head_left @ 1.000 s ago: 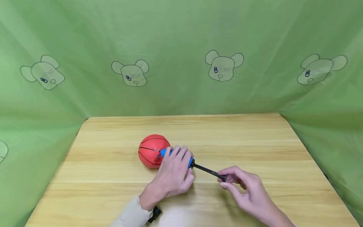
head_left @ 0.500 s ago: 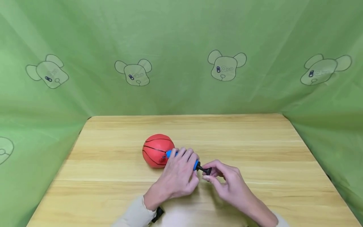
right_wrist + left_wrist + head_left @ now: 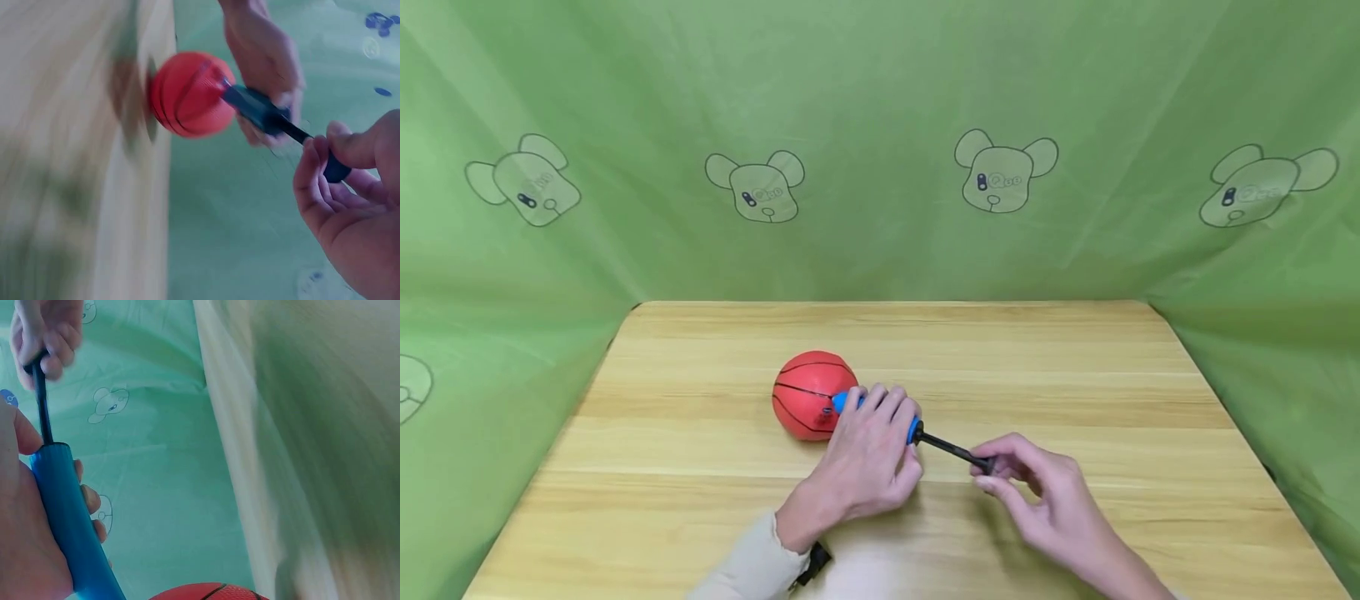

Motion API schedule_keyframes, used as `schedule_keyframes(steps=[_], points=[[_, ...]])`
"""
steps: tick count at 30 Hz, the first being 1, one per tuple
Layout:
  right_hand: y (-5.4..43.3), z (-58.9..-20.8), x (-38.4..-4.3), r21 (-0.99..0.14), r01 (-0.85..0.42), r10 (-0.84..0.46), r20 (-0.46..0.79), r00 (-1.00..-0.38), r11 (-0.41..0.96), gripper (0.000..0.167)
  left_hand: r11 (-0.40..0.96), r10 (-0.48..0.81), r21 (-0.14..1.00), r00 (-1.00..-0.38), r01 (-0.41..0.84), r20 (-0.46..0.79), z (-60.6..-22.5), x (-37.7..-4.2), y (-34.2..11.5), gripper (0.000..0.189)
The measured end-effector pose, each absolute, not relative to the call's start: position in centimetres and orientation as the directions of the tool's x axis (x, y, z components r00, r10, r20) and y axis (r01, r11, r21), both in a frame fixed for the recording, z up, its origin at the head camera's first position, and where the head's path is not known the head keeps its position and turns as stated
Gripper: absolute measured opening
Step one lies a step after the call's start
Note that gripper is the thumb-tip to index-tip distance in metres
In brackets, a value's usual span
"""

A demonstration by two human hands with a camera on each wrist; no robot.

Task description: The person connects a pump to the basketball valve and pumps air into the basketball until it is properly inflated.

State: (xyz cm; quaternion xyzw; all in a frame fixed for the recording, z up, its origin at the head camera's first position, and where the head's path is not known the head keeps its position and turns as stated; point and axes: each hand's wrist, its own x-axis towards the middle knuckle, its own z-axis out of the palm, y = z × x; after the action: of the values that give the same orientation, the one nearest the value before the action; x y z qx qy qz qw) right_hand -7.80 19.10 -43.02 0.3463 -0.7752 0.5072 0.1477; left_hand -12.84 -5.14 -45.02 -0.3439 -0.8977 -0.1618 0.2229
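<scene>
A red ball (image 3: 808,392) with black seam lines sits on the table, its surface puckered near the pump's tip. My left hand (image 3: 865,462) wraps round the blue barrel of a hand pump (image 3: 65,506), whose blue end meets the ball's right side. From the barrel's other end the black rod (image 3: 951,448) extends well out. My right hand (image 3: 1052,500) pinches the black knob at the rod's end between thumb and fingers. In the right wrist view the knob (image 3: 336,170) shows between the fingers. The left hand covers most of the barrel in the head view.
The wooden table (image 3: 1037,358) reaches round both hands. A green sheet (image 3: 880,233) with bear-head drawings hangs behind and at the sides. A small black object (image 3: 812,565) shows beside the left sleeve (image 3: 756,567).
My right hand moved left, pushing the rod into the barrel, then drew back right, pulling the rod out again. The left hand keeps its grip and the ball stays by the tip.
</scene>
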Motion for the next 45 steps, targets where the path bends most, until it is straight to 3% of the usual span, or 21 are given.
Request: schedule_keyframes(steps=[9, 23, 32, 37, 45], points=[[15.2, -44.1, -10.1, -0.628, -0.716, -0.411, 0.591, -0.694, 0.306, 0.034, 0.72, 0.552, 0.113, -0.664, 0.685, 0.505, -45.1, -12.5, -4.9, 0.03], [21.6, -42.7, -6.4, -0.675, -0.708, -0.389, 0.607, -0.692, 0.208, 0.047, 0.722, 0.539, 0.136, -0.675, 0.678, 0.504, -45.0, -13.0, -5.6, 0.028], [17.8, -43.9, -9.0, -0.712, -0.663, -0.39, 0.556, -0.734, 0.232, 0.04, 0.729, 0.558, 0.107, -0.678, 0.676, 0.479, -45.2, -12.9, -4.7, 0.027], [15.5, -44.6, -10.4, -0.673, -0.706, -0.388, 0.604, -0.696, 0.219, 0.039, 0.726, 0.568, 0.076, -0.659, 0.684, 0.493, -45.2, -13.0, -4.8, 0.028], [17.7, -43.1, -8.6, -0.719, -0.658, -0.389, 0.553, -0.736, 0.223, 0.04, 0.73, 0.534, 0.136, -0.683, 0.67, 0.498, -44.9, -13.3, -5.9, 0.028]])
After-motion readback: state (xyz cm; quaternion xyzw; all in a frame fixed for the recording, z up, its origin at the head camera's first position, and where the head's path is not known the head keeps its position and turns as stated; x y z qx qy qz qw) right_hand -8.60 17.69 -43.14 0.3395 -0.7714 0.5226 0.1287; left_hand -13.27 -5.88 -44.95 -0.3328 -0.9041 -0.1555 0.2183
